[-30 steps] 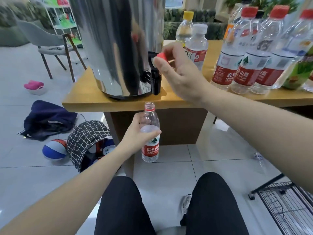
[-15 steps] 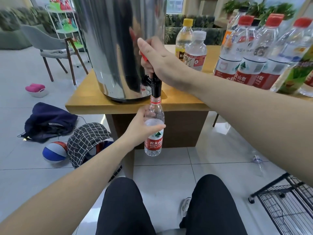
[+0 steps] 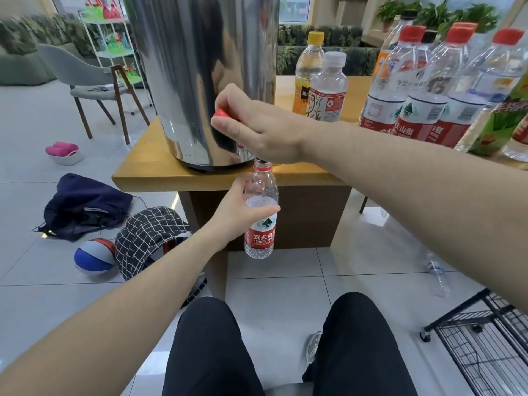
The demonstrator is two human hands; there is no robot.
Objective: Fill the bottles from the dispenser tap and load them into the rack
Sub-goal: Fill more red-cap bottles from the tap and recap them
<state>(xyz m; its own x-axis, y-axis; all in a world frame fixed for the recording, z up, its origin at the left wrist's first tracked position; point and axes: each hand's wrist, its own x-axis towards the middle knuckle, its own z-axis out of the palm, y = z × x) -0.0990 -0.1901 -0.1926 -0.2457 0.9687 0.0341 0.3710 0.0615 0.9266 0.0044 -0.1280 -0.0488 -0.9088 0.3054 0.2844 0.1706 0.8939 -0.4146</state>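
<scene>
Bottle (image 3: pixel 260 212) upright in the left hand (image 3: pixel 234 215) grip, mouth at six o'clock directly beneath the tap the right hand (image 3: pixel 257 130) grips; red cap (image 3: pixel 220 113) pinched there too

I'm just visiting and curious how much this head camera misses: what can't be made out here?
- Tap spout: in the head view, the right hand covers it above the bottle.
- Water flow: too faint to tell.
- Dispenser top: cut off by the upper edge.
- Wire rack: cut off at the lower right corner, so its load is unseen.
- Red piece between the fingers: too small to identify.
</scene>
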